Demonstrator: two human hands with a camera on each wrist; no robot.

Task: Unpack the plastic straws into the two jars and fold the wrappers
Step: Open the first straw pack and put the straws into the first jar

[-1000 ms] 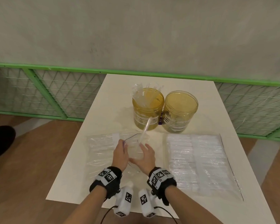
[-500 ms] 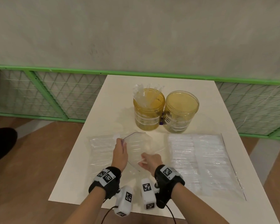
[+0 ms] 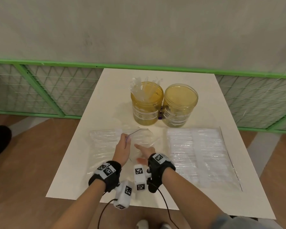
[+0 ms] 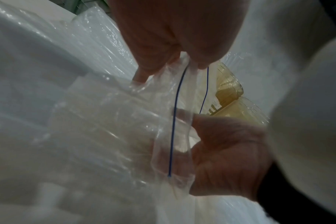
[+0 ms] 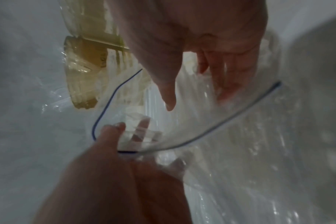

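My left hand pinches the blue-lined rim of a clear zip bag of straws and holds its mouth open, as the left wrist view shows. My right hand reaches into that mouth with thumb and fingers stretched out, and I see nothing held in it. Behind the bag stand two yellow jars. The left jar has several clear straws leaning in it. The right jar looks empty.
A second, flat bag of straws lies on the right half of the white table. A green mesh fence runs behind the table. The table's near edge is just below my wrists.
A straw that rose between my hands toward the jars a second ago is gone from view. My right hand drew back, turned, and slid into the bag's mouth. The left hand kept its pinch.
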